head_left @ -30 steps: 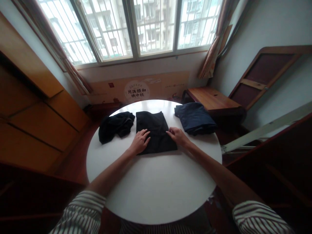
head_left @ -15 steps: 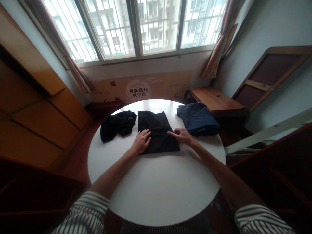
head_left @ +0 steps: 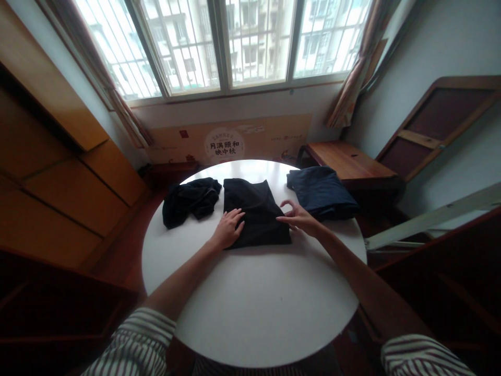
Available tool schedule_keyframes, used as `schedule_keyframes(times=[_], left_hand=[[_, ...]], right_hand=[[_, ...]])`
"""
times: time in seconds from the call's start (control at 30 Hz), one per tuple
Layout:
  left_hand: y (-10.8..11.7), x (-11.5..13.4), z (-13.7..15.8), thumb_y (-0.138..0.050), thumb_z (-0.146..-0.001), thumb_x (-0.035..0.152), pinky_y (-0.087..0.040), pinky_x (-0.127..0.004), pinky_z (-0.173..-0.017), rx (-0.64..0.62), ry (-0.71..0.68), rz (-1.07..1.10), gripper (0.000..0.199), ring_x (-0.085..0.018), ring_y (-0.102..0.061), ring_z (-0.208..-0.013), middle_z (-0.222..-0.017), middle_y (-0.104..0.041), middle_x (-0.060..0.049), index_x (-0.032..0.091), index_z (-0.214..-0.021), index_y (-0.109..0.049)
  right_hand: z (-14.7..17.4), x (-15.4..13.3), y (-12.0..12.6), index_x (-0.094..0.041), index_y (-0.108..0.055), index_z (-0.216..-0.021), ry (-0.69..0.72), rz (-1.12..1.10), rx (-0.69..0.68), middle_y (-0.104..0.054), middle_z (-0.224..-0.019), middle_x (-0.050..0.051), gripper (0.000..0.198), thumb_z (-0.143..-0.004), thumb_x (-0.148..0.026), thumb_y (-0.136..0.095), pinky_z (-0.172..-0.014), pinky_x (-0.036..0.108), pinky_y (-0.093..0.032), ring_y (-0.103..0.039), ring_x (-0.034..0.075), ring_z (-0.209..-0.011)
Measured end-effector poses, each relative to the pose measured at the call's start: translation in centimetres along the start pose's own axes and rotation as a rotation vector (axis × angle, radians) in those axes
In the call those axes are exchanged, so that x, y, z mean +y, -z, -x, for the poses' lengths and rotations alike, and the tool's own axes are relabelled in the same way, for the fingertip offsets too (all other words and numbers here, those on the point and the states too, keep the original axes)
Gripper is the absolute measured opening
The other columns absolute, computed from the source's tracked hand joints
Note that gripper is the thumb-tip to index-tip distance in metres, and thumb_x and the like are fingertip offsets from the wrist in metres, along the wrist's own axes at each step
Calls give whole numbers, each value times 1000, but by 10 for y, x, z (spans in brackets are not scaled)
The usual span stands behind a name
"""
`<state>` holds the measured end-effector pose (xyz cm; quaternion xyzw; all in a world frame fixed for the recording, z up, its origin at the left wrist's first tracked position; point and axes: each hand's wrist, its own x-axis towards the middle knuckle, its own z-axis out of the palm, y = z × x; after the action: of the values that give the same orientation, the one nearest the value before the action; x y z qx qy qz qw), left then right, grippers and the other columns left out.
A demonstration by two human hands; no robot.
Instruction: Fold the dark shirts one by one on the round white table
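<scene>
A black garment [head_left: 252,206], folded into a rough rectangle, lies flat on the round white table [head_left: 250,303]. Its exact kind does not show. My left hand [head_left: 230,228] rests on the garment's left side, fingers stretched out and spread. At the right edge is my right hand [head_left: 299,218], with thumb and index finger apart in a curve and the thumb touching the cloth. A crumpled black garment [head_left: 190,201] lies to the left. On the right, a folded dark blue garment [head_left: 323,192] sits close to my right hand.
Behind the table's right side stands a low wooden table [head_left: 350,159]. A wooden cabinet [head_left: 74,172] is at the left. A pale slanted bar [head_left: 430,219] runs near the table's right edge. Beyond are a barred window [head_left: 219,47] and a printed panel [head_left: 270,136].
My right hand's index finger has lifted and spread away from the thumb at the garment's right edge. My left hand stays in place. The view has shifted slightly.
</scene>
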<state>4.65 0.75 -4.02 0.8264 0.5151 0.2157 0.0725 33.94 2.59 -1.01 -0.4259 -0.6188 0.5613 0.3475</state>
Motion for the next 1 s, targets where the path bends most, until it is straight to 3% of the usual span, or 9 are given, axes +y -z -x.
schedule_keyframes(times=[0.17, 0.23, 0.33, 0.43, 0.53, 0.67, 0.8, 0.9, 1.0], left_hand=[[11, 6, 1, -52, -97, 29, -40, -49, -111, 49, -141, -3, 30, -27, -51, -129, -132, -61, -11, 19, -123, -65], [21, 14, 6, -56, -96, 36, -48, -43, -104, -13, -272, 29, 27, -25, -57, -120, -122, -65, -10, 20, -115, -68], [37, 28, 18, -66, -88, 49, -51, -41, -99, -183, -414, 28, 45, -28, -57, -119, -126, -62, -13, 19, -121, -65], [46, 34, 31, -65, -89, 30, -51, -40, -100, -275, -411, -86, 41, -29, -55, -124, -132, -59, -16, 15, -127, -60], [48, 27, 42, -50, -88, 4, -51, -37, -100, -269, -348, -198, 33, -25, -58, -121, -123, -64, -14, 15, -117, -63], [49, 12, 53, -44, -86, -2, -51, -41, -101, -150, -338, -237, 32, -26, -62, -116, -114, -68, -15, 12, -107, -64], [70, 14, 57, -46, -94, 9, -54, -39, -94, 112, -358, -67, 23, -22, -67, -104, -107, -70, -12, 17, -108, -62], [107, 35, 54, -51, -96, 20, -56, -30, -77, 330, -323, 93, 15, -17, -69, -85, -95, -71, -6, 18, -106, -62], [157, 65, 43, -57, -95, 29, -52, -24, -60, 527, -220, 190, 15, -12, -65, -66, -83, -70, -1, 19, -103, -65]], right_hand=[[-3, 8, 9, -22, -47, -96, 146, 241, 35, -45, -42, -13, 50, -71, -56, -76, -39, 19, -26, -39, 8, -36], [-6, 9, 11, -20, -54, -88, 271, 365, 97, -47, -46, -10, 44, -75, -58, -72, -42, 21, -32, -41, 9, -40], [-4, 2, 11, -18, -65, -79, 486, 556, 189, -59, -64, 1, 41, -83, -59, -65, -54, 28, -46, -54, 14, -55], [7, -12, 3, -19, -73, -88, 655, 770, 54, -70, -96, 11, 36, -86, -54, -65, -82, 38, -54, -65, 23, -91], [26, -15, -13, -20, -72, -113, 671, 975, -151, -68, -121, 15, 42, -84, -51, -69, -104, 47, -45, -60, 29, -117], [44, 1, -28, -17, -66, -125, 627, 1162, -160, -63, -131, 18, 42, -86, -32, -65, -110, 57, -36, -55, 33, -127], [54, 2, -31, -16, -69, -112, 688, 1048, -21, -71, -115, 16, 30, -88, -13, -52, -105, 51, -43, -66, 28, -110], [67, -33, -31, -17, -68, -106, 682, 820, 193, -74, -93, 10, 23, -94, -21, -49, -83, 39, -55, -70, 23, -83], [79, -93, -29, -19, -67, -102, 714, 660, 433, -72, -84, 4, 19, -93, -31, -55, -69, 31, -54, -66, 18, -72]])
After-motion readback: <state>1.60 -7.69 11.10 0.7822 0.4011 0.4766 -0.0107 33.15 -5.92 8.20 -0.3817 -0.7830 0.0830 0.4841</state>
